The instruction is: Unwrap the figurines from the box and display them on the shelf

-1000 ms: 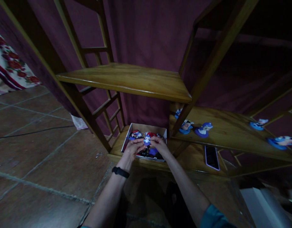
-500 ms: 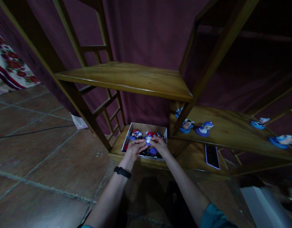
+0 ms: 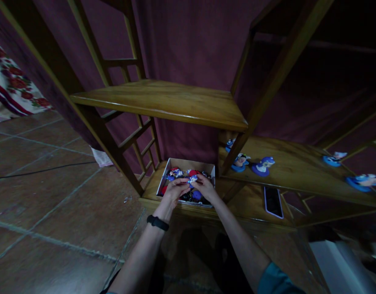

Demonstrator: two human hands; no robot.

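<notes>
A white cardboard box sits on the lowest shelf, filled with several small blue, red and white figurines. My left hand and my right hand meet over the box, both pinching one small blue and white figurine between their fingertips. A black band circles my left wrist. On the middle shelf to the right stand blue figurines, one beside the post and others at the far right.
A wooden shelf unit with slanted posts surrounds the box; its upper board overhangs it. A phone lies on the low shelf at right. Tiled floor with a black cable spreads left. A white object sits bottom right.
The figurine between my fingers has turned and tilted slightly, and both hands have shifted a little lower over the box.
</notes>
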